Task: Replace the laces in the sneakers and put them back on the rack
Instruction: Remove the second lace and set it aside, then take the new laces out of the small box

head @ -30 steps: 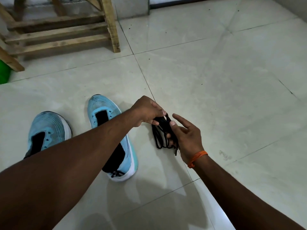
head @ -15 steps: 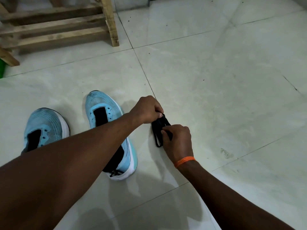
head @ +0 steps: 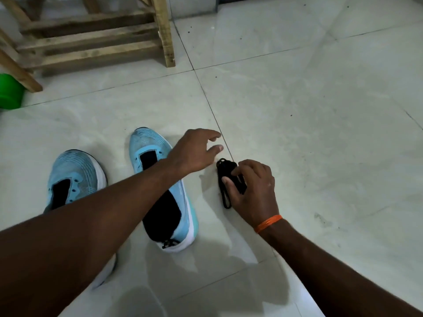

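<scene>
Two light-blue sneakers with black tongues and no laces stand on the tiled floor: one at the left, the other beside it, partly crossed by my left forearm. A bundle of black laces lies on the floor right of the second sneaker. My right hand, with an orange thread at the wrist, pinches the bundle against the floor. My left hand hovers just left of the laces, fingers spread, holding nothing.
A wooden slatted shoe rack stands at the back left, its front leg nearest. A green object sits at the left edge by the rack. Pale glossy floor tiles stretch to the right.
My left hand let go of the laces and lifted away with fingers spread. The bundle went down onto the floor, and my right hand stays on it.
</scene>
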